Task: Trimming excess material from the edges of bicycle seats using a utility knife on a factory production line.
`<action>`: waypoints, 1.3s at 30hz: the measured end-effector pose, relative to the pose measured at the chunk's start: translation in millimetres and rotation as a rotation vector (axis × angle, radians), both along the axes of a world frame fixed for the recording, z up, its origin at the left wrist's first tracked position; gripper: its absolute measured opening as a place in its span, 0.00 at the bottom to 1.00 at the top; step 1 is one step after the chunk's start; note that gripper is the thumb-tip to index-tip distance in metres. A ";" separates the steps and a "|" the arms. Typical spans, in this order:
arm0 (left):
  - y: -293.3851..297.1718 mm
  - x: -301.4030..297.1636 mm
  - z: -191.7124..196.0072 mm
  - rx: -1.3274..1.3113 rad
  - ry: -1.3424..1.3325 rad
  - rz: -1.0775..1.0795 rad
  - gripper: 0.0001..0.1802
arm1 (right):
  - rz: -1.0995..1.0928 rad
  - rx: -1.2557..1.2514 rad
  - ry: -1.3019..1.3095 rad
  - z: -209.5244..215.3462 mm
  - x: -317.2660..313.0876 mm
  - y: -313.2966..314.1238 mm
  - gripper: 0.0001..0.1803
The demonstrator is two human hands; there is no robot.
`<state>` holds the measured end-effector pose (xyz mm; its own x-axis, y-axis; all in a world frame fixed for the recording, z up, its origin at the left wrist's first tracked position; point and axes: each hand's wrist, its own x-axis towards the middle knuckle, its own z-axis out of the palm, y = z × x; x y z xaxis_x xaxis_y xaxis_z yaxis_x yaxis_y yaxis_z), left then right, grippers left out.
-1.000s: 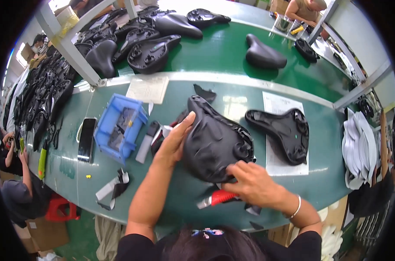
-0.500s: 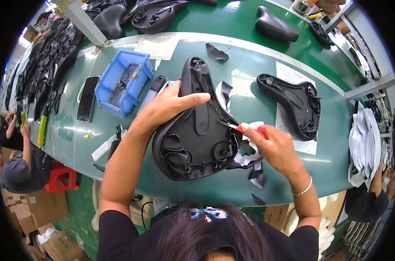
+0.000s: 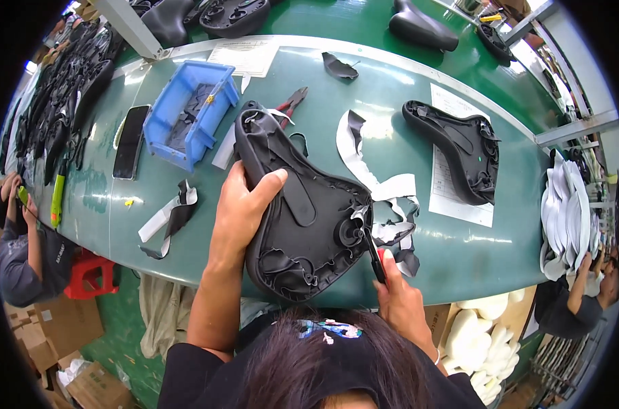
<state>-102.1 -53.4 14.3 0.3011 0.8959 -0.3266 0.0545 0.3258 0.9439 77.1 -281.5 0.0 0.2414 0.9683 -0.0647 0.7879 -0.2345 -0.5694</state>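
A black bicycle saddle (image 3: 309,204) is tilted underside up in front of me, its narrow nose pointing away. My left hand (image 3: 244,211) grips its left side, thumb over the rim and fingers mostly hidden beneath. Gathered black cover material lines the inside edge at the wide end. My right hand (image 3: 399,296) is closed around a red-and-black hand tool (image 3: 376,259) with a slim tip, whose exact kind I cannot make out. That tip touches the saddle's right rim, near a round black fitting (image 3: 350,233). White-and-black offcut strips (image 3: 394,187) lie just right of the saddle.
Red-handled pliers (image 3: 292,105) lie beyond the saddle nose. A blue bin (image 3: 187,112) holding scraps and a phone (image 3: 131,142) are to the left. Another saddle (image 3: 459,150) rests on paper at right. Co-workers sit at both sides; a red stool (image 3: 91,276) stands at lower left.
The saddle has turned, its nose swinging left, and come nearer to me. My left hand has shifted to its left side. My right hand has moved closer, bringing the tool down the right rim.
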 end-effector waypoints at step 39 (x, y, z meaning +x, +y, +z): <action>-17.8 20.3 -5.5 -0.333 -0.924 0.116 0.07 | 0.119 -0.127 -0.241 30.2 3.6 -10.3 0.34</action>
<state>-81.8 -71.3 8.8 0.4811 0.8409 -0.2480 -0.7065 0.5394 0.4582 80.6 -291.8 30.2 0.1498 0.9785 -0.1421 0.9233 -0.1898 -0.3340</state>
